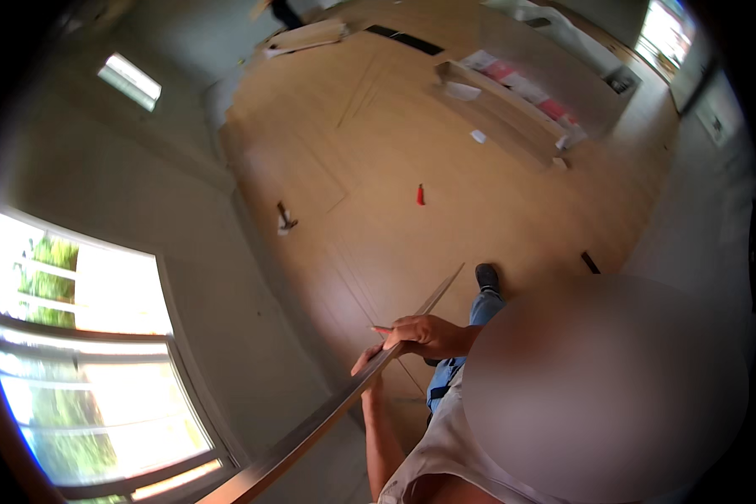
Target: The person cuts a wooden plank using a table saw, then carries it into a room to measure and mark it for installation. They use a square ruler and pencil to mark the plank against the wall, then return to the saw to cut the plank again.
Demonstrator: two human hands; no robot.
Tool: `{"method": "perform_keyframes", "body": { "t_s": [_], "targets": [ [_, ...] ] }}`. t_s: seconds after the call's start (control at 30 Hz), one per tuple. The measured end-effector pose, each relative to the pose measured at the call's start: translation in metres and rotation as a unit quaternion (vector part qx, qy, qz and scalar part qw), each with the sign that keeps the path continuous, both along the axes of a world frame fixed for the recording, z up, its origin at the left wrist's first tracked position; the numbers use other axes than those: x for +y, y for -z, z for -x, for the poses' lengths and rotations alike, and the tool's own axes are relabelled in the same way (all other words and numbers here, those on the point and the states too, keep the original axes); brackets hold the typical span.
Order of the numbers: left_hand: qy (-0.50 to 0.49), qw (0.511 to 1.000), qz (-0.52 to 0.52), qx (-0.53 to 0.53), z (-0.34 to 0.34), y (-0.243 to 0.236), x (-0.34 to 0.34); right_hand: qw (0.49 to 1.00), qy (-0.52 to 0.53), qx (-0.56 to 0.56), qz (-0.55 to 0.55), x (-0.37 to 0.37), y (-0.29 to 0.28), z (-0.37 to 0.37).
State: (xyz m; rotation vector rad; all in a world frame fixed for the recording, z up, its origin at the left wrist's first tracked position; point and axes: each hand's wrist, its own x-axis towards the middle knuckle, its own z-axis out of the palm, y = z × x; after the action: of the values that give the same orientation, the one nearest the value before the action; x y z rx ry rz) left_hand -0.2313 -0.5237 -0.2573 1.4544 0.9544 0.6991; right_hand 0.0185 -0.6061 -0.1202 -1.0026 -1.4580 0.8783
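Observation:
A long, narrow wooden plank [311, 433] runs slantwise from the lower left edge up toward the middle, seen nearly edge-on. My left hand [366, 363] grips it from the left side, its fingers partly hidden behind the board. Just farther along, my right hand [424, 334] is closed over the same plank, with one finger or a thin object pointing out to the left; I cannot tell which. My shoe [487, 277] stands on the floor just past the plank's far end.
On the wood-look floor [378, 151] lie a red-handled tool [421, 195], a hammer [285, 220] and a dark bar [590, 262]. An opened long carton [512, 105] lies far right, a pack of boards [307, 38] far left. A window [84, 353] fills the left wall.

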Motion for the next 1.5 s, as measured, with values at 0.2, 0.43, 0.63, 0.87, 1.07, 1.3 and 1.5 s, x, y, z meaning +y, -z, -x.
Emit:
{"method": "perform_keyframes", "body": {
  "t_s": [0.2, 0.43, 0.63, 0.87, 1.07, 1.3, 1.5],
  "targets": [
    [-0.034, 0.993, -0.048, -0.104, -0.096, -0.074, 0.02, 0.971, 0.09, 0.183, 0.121, -0.009, -0.028, -0.083],
    [-0.023, 0.99, -0.09, -0.103, -0.301, -0.11, 0.003, 0.891, 0.237, 0.369, 0.121, -0.051, 0.009, -0.233],
    [-0.013, 0.999, -0.042, -0.012, -0.425, -0.083, -0.008, 0.945, 0.148, 0.175, 0.234, -0.146, 0.049, -0.384],
    [0.037, 0.997, -0.043, 0.049, -0.591, -0.085, -0.041, 0.874, 0.357, 0.272, 0.187, -0.279, 0.093, -0.506],
    [0.142, 0.978, 0.104, 0.115, -0.721, 0.045, 0.007, 0.697, 0.614, 0.353, 0.112, -0.38, 0.121, -0.64],
    [0.355, 0.8, 0.254, 0.413, -0.943, 0.154, -0.067, 0.5, 0.737, 0.249, 0.381, -0.579, 0.291, -0.769],
    [0.368, 0.752, 0.347, 0.423, -1.097, 0.197, -0.126, 0.139, 0.793, 0.546, 0.231, -0.675, 0.372, -0.589]
  ]
}}
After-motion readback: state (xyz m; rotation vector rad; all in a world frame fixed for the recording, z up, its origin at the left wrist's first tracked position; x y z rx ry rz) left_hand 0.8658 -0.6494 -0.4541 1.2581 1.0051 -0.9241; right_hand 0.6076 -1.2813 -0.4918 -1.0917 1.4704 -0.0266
